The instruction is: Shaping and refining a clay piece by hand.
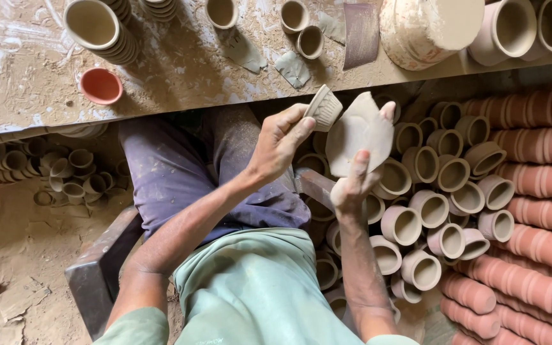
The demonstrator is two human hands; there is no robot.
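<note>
The left hand point(279, 144) is closed around a small ribbed clay cup point(323, 107), fingers curled on its rim and wall, holding it tilted just above the person's lap. At three o'clock from it, touching or nearly touching, the right hand point(352, 185) pinches a flat grey clay-stained pad point(360, 134) between thumb and raised fingers, so that hand is closed on the pad too.

At twelve o'clock runs the clay-smeared desk point(27, 70), bearing a stack of pale cups point(100, 29), a single orange-red cup point(100, 85), two small loose cups point(301, 29), scraps of grey cloth point(293, 68) and a large pale pot point(426, 25).

At three to five o'clock, close under the right forearm, lies a heap of unfired pinkish cups point(429, 204), crowding the space beside the knee; beyond them, rows of reddish stacked cups point(538, 179) lie on their sides. At nine o'clock, under the desk, more small cups point(71, 176) sit on the dusty floor point(20, 243).
</note>
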